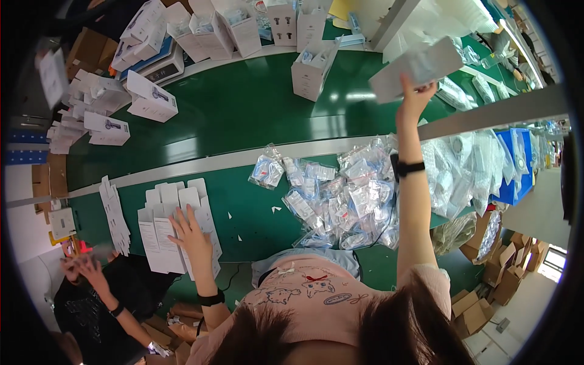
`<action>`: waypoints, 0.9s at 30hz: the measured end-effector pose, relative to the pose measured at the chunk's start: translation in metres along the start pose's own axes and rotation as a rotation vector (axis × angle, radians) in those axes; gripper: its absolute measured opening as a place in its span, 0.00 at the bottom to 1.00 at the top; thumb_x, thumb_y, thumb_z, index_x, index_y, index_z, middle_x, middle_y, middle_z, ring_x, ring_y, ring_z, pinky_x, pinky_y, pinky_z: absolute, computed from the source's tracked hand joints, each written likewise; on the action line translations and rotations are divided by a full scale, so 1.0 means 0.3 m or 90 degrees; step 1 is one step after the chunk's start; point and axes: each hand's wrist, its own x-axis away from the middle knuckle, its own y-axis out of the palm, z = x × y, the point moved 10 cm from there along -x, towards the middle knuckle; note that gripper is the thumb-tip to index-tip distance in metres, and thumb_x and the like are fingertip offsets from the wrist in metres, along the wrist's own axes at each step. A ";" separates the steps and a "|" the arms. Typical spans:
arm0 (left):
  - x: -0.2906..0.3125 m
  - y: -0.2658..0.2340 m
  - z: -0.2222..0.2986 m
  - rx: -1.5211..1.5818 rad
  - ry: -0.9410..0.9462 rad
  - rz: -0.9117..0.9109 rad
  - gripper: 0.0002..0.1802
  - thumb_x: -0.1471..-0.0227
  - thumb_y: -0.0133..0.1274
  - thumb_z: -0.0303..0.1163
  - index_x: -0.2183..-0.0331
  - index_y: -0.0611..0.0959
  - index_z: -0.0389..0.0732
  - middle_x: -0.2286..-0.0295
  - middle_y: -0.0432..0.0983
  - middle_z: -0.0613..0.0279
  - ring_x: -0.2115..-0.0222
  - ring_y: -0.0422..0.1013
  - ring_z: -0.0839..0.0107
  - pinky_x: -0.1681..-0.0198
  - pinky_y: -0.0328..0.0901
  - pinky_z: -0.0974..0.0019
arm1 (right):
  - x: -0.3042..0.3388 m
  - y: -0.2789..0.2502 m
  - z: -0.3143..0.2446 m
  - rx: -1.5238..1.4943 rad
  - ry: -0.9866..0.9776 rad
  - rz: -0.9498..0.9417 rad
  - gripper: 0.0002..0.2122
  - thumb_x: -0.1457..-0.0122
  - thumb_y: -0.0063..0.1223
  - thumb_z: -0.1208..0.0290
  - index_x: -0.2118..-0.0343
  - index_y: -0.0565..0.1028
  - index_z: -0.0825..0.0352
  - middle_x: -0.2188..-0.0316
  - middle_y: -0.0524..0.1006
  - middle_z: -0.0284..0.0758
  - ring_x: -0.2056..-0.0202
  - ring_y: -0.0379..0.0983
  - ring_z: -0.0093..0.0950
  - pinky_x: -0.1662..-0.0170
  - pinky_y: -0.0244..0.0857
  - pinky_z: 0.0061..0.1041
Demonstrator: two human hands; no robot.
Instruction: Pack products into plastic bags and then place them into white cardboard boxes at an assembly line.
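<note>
My right hand [415, 100] is raised at the far right, its fingers closed around the end of a white carton [389, 78] that is tilted and slightly blurred. My left hand [193, 236] has its fingers spread over a row of flat, unfolded white cartons [159, 234] at the near left; whether it presses on them I cannot tell. Between my arms lies a heap of small clear plastic bags [340, 201] with white and blue parts inside. An open, filled white carton [312, 72] stands on the far side of the green table [237, 115].
Several open cartons [210, 36] line the back edge. Closed cartons [152, 100] sit at the far left. A metal rail [499, 112] crosses at right, above bubble-wrapped items [456, 170] and a blue bin [512, 170]. Another person's hands [85, 267] are at the lower left.
</note>
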 end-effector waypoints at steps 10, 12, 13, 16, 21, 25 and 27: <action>0.131 0.033 0.435 0.121 0.169 0.021 0.43 0.64 0.53 0.25 0.46 0.53 0.48 0.45 0.40 0.53 0.43 0.34 0.51 0.50 0.37 0.34 | -0.238 -0.144 0.306 0.315 0.047 0.187 0.40 0.63 0.63 0.72 0.48 0.50 0.71 0.52 0.57 0.46 0.50 0.54 0.39 0.48 0.49 0.34; 0.142 0.121 0.509 0.052 0.153 -0.027 0.45 0.65 0.56 0.31 0.46 0.52 0.44 0.46 0.41 0.49 0.44 0.36 0.50 0.53 0.43 0.33 | -0.157 -0.135 0.262 0.553 0.088 0.201 0.39 0.64 0.63 0.71 0.48 0.51 0.71 0.52 0.58 0.47 0.49 0.52 0.41 0.47 0.46 0.35; 0.136 0.122 0.514 0.054 0.154 -0.028 0.45 0.65 0.56 0.31 0.46 0.52 0.44 0.46 0.41 0.49 0.44 0.36 0.50 0.53 0.43 0.33 | -0.101 -0.096 0.218 0.531 0.006 0.179 0.38 0.63 0.61 0.72 0.48 0.52 0.71 0.52 0.58 0.47 0.49 0.52 0.41 0.46 0.44 0.35; 0.123 0.170 0.493 0.231 0.130 -0.145 0.47 0.66 0.59 0.35 0.46 0.52 0.40 0.47 0.42 0.45 0.45 0.39 0.48 0.52 0.49 0.40 | 0.156 0.060 0.057 0.367 -0.177 -0.009 0.31 0.63 0.57 0.76 0.51 0.58 0.71 0.53 0.61 0.43 0.50 0.53 0.40 0.46 0.43 0.34; 0.018 0.260 0.324 0.488 0.126 -0.130 0.46 0.63 0.58 0.38 0.47 0.51 0.36 0.48 0.44 0.44 0.48 0.47 0.49 0.50 0.52 0.56 | 0.541 0.101 -0.036 0.347 -0.107 -0.354 0.18 0.58 0.52 0.79 0.60 0.68 0.65 0.60 0.68 0.35 0.58 0.64 0.31 0.59 0.58 0.24; 0.010 0.484 0.257 0.511 0.130 -0.188 0.45 0.62 0.57 0.36 0.47 0.51 0.36 0.49 0.49 0.47 0.52 0.55 0.53 0.50 0.53 0.61 | 0.676 -0.049 -0.113 0.432 -0.082 -0.411 0.14 0.58 0.50 0.80 0.64 0.70 0.67 0.63 0.69 0.38 0.60 0.64 0.36 0.61 0.59 0.25; 0.018 0.496 0.274 0.532 0.146 -0.188 0.45 0.62 0.58 0.34 0.47 0.51 0.36 0.50 0.51 0.48 0.53 0.57 0.55 0.50 0.53 0.62 | 0.616 -0.193 -0.159 0.668 -0.129 -0.308 0.12 0.57 0.49 0.79 0.66 0.70 0.69 0.66 0.70 0.41 0.63 0.65 0.38 0.63 0.60 0.30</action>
